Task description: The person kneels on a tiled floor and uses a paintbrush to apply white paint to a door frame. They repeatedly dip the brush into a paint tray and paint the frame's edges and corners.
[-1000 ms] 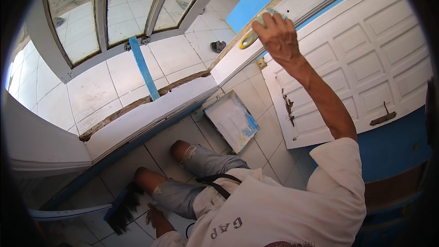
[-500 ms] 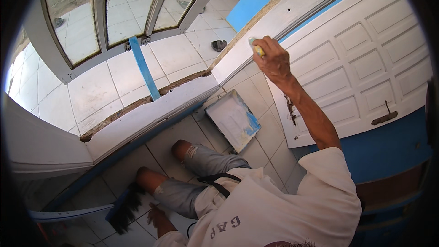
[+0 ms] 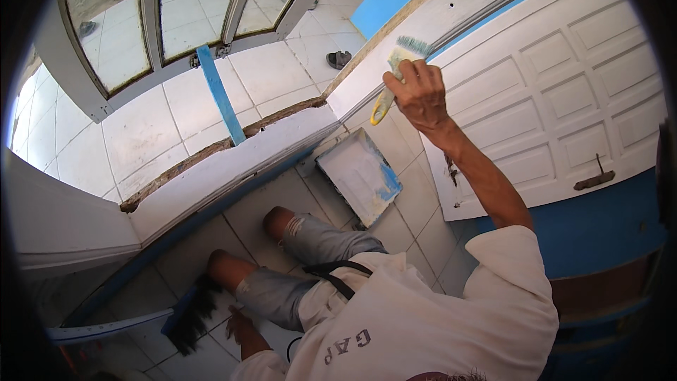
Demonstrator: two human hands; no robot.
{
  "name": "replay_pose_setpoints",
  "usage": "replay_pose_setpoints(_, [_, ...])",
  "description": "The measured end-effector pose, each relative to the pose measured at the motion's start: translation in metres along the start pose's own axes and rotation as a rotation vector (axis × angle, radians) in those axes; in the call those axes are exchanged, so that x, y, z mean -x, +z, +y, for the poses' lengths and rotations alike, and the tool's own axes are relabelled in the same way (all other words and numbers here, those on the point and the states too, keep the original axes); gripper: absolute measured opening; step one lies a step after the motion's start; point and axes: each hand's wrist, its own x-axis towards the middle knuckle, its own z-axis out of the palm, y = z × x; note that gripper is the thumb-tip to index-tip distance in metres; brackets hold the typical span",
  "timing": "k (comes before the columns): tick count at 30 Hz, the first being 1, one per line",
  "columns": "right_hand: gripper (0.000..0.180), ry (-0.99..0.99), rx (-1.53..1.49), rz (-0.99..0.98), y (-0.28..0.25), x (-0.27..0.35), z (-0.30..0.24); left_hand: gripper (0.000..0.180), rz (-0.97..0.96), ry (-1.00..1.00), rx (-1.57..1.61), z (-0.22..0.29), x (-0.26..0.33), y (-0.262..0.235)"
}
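A wide paintbrush (image 3: 405, 53) with a yellow-tipped handle is in my right hand (image 3: 422, 94), its fingers closed around it. The greenish, paint-stained bristles point up and away, by the white-painted door frame (image 3: 367, 85). Below that hand, a paint tray (image 3: 390, 183) coated with white and some blue paint lies on the tiles near my knees. My left hand (image 3: 240, 324) hangs low beside my thigh, close to a dark-bristled broom (image 3: 192, 315). Its fingers look loosely stretched and hold nothing that I can see.
A white panelled door (image 3: 543, 99) stands at the right. The white sill (image 3: 233, 176) crosses ahead of my knees, with a blue strip of wood (image 3: 221, 95) reaching from it to the glazed frame (image 3: 155, 14). A dark sandal (image 3: 338, 59) lies on the tiles beyond.
My right hand has turned the paintbrush, so its bristles and handle now show side-on. The hand has shifted slightly toward me. My left hand has barely moved.
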Motion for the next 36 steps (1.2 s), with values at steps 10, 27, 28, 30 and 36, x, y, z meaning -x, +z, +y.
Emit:
replay_pose_setpoints(10, [0.002,0.044,-0.258,-0.149,0.079,0.032,-0.109,0.080,-0.077,0.020,0.141,-0.004,0.031,-0.003])
replay_pose_setpoints(27, [0.021,0.203,0.029,0.151,-0.005,-0.039,0.007,0.147,0.158,-0.085,-0.112,0.006,-0.086,0.068])
replay_pose_setpoints(28, [0.016,0.172,0.025,0.115,-0.001,-0.036,-0.002,0.143,0.128,-0.062,-0.076,0.008,-0.064,0.052])
replay_pose_setpoints(30, [0.004,0.118,-0.035,0.048,0.018,-0.024,-0.026,0.137,0.108,-0.069,0.000,0.004,-0.040,0.038])
replay_pose_setpoints(36, [0.003,0.083,-0.259,-0.151,0.091,0.019,-0.112,0.135,0.076,-0.004,0.042,-0.003,-0.003,0.017])
